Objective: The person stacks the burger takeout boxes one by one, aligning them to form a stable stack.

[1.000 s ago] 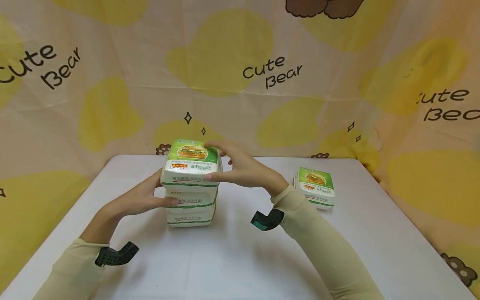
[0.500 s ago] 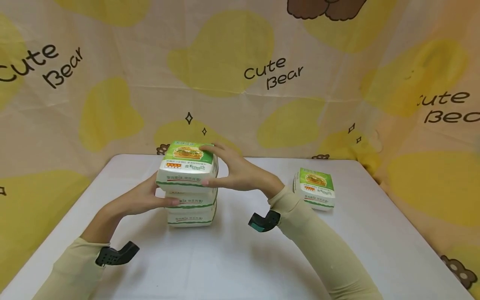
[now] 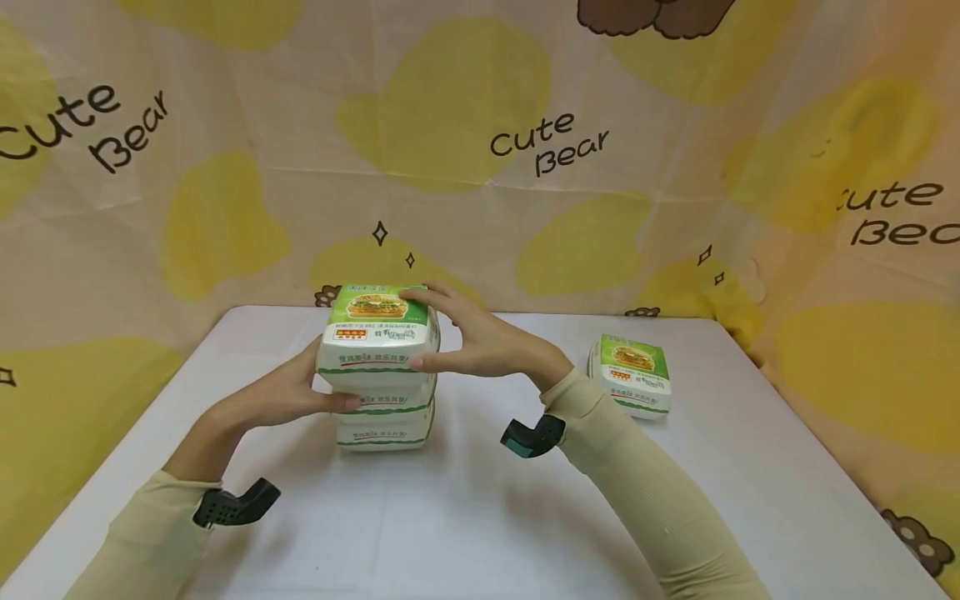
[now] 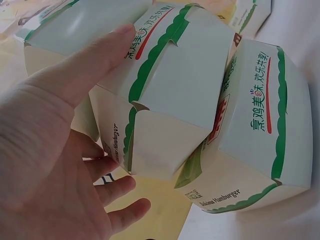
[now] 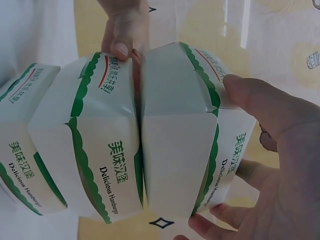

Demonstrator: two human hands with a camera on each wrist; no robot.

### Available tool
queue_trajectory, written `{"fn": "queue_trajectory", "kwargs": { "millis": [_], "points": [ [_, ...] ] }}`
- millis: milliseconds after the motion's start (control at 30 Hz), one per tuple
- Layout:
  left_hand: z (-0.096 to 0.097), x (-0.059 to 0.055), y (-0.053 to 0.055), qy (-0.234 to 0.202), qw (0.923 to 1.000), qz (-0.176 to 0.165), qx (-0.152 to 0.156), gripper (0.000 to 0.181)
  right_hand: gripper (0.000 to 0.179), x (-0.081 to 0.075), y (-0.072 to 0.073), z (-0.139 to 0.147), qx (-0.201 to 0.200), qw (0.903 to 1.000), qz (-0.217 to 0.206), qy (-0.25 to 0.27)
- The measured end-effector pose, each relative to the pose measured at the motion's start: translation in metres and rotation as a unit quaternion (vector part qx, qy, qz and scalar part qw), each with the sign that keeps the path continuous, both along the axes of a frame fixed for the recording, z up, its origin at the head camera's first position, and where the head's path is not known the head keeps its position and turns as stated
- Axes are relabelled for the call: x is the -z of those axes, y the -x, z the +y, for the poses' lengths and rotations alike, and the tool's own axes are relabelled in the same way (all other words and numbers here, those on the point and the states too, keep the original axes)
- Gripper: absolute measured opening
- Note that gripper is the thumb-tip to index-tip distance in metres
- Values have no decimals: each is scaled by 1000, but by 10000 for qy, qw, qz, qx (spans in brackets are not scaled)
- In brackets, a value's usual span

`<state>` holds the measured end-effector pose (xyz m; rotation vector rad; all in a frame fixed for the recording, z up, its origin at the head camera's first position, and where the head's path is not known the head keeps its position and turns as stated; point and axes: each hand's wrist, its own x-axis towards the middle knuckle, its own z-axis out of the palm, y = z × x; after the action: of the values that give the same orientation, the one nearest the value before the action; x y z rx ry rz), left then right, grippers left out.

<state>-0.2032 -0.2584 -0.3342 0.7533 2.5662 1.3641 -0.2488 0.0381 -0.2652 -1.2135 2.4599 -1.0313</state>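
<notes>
Three white-and-green paper burger boxes stand one above another at the left of the table in the head view. My right hand (image 3: 480,340) holds the top burger box (image 3: 378,337) at its right side, thumb on the front and fingers over the top and far side. My left hand (image 3: 277,396) grips the middle burger box (image 4: 170,95) from the left, its thumb on the front face; the other fingers reach round the side. Below is the bottom burger box (image 3: 384,436), touched by neither hand. The right wrist view shows the top box (image 5: 175,150) close against the middle one (image 5: 100,150).
Another burger box (image 3: 630,377) sits alone on the white table (image 3: 420,525), to the right of the stack and partly behind the right forearm. A patterned cloth (image 3: 450,167) hangs along the table's back and sides. Each wrist bears a black camera band (image 3: 236,502).
The top burger box, with the right hand, shifts slightly left and then a little back right, and now sits straighter over the stack. The left hand stays on the middle box.
</notes>
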Motion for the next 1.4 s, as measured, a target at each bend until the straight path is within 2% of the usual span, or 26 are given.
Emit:
{"fn": "queue_trajectory", "kwargs": {
  "millis": [667, 1133, 1233, 1400],
  "points": [
    [0, 0, -1, 44, 10000, -62, -47, 101, 85, 1, -1, -1, 158, 9997, -175, 44],
    [-4, -1, -2, 32, 9999, -121, 27, 100, 84, 4, -1, -1, 107, 9998, -64, 150],
    [-5, -4, -2, 126, 9999, -53, 43, 101, 85, 4, -1, -1, 97, 9998, 9, 168],
    [-11, -15, -6, 417, 9990, 29, -172, 114, 87, 4, -1, 1, 151, 9997, 62, 174]
  ]
}}
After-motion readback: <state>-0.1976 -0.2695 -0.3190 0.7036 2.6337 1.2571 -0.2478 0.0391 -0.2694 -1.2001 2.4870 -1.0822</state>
